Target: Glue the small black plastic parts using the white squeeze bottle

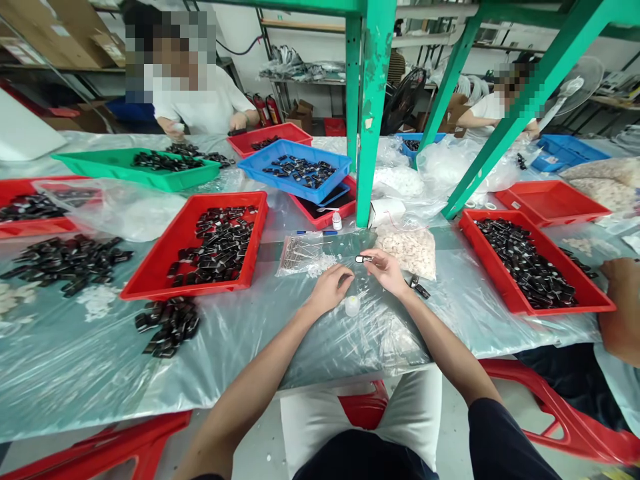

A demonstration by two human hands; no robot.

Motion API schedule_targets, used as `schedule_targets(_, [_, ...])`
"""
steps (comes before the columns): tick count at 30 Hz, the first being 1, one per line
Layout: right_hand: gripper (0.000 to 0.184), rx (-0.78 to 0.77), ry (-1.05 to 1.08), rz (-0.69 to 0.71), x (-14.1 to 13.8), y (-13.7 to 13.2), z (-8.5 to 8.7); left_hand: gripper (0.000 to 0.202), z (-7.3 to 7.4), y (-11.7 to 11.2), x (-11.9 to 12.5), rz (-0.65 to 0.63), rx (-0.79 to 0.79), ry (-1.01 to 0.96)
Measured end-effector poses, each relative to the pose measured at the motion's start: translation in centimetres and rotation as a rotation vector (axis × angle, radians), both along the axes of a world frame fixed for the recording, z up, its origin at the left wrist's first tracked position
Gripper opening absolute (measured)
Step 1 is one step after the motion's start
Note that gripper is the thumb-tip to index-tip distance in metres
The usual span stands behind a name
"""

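Note:
My right hand (386,272) pinches a small black part (364,259) with a pale area, holding it just above the table. To its left, my left hand (330,288) is curled with thumb and fingertips drawn together; whatever may be between them is too small to make out. In front of the hands stands a small translucent white container (352,306). Beyond my left hand are a small pile of white bits (320,265) and a clear bag of thin sticks (301,253). A bag of cream-coloured pieces (407,252) lies behind my right hand, with loose black parts (420,287) beside my right wrist.
Red trays of black parts stand left (235,283) and right (575,308). A blue tray (305,191) sits farther back, near a green post (370,133). A black pile (170,327) lies at left. People sit opposite, and another person's arm (620,307) rests at right.

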State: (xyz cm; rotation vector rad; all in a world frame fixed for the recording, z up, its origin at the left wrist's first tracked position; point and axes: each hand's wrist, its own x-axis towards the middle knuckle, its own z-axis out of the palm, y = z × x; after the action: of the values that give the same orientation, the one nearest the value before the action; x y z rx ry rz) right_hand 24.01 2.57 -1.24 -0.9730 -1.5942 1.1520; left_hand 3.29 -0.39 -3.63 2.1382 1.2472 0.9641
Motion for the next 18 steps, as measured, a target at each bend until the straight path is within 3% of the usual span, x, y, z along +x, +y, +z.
schedule_targets(5, [0.035,0.005,-0.006,0.034,-0.2,-0.1,-0.4,0.031,0.5,0.5,0.0,0.122,-0.231,-0.478])
schedule_targets(8, [0.035,-0.014,-0.002,0.058,-0.4,-0.2,-0.7,0.041,1.1,0.5,0.0,0.133,-0.379,-0.685])
schedule_targets(18, [0.038,-0.024,0.008,0.085,-0.9,-0.4,-0.9,0.047,1.8,-0.1,0.6,0.125,-0.526,-0.834])
